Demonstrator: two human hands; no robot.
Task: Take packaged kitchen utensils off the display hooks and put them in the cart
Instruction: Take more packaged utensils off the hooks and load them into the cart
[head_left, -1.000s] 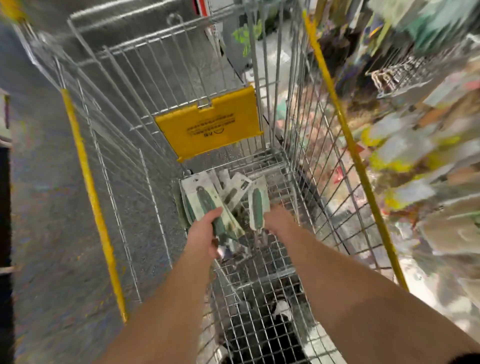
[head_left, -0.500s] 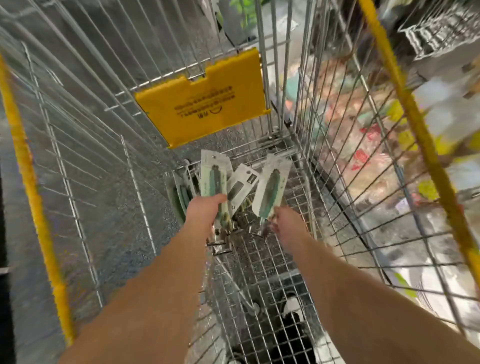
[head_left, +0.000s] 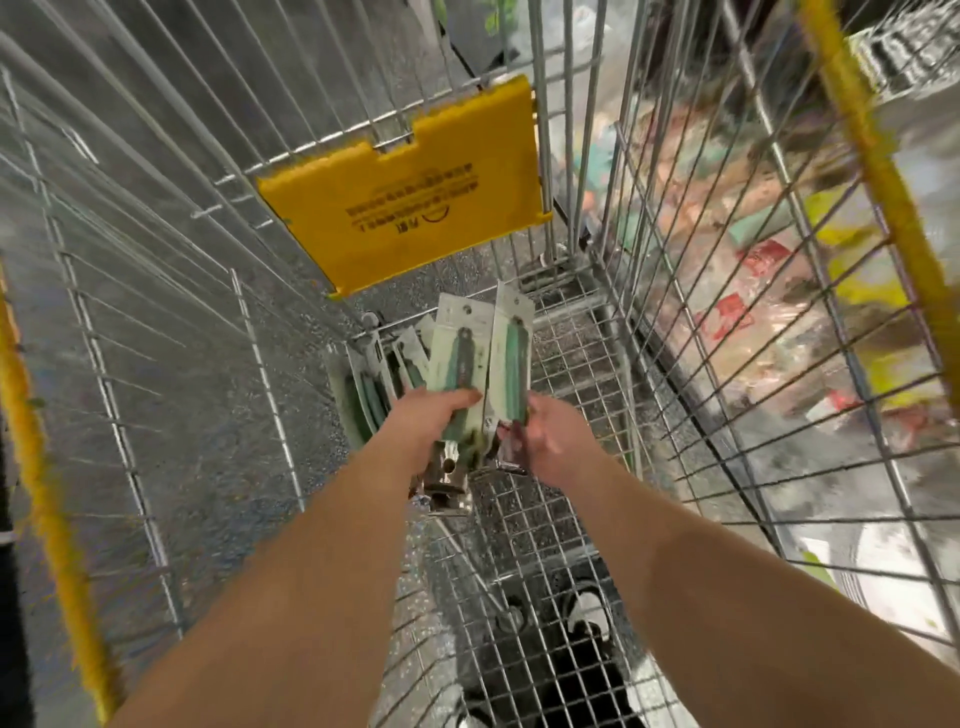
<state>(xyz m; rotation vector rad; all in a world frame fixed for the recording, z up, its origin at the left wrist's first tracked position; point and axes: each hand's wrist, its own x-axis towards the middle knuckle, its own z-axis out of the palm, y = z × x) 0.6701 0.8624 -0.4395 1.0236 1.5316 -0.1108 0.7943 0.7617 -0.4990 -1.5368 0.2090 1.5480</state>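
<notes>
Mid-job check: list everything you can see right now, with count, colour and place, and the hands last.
Wire shopping cart: one, silver with yellow rim trim, filling the view.
Yellow plastic flap: one, hanging on the cart's far wall.
Held utensil packs: at least two, pale cards with green-handled tools, upright above the cart floor.
Packs already in cart: several, exact count unclear, same green, leaning in the far left corner.
Blurred shelf goods: many, mixed colours, beyond the right wall.
Black-and-white shoe: one seen through the mesh floor.
Left hand: grips one pack.
Right hand: pinches the other pack.
</notes>
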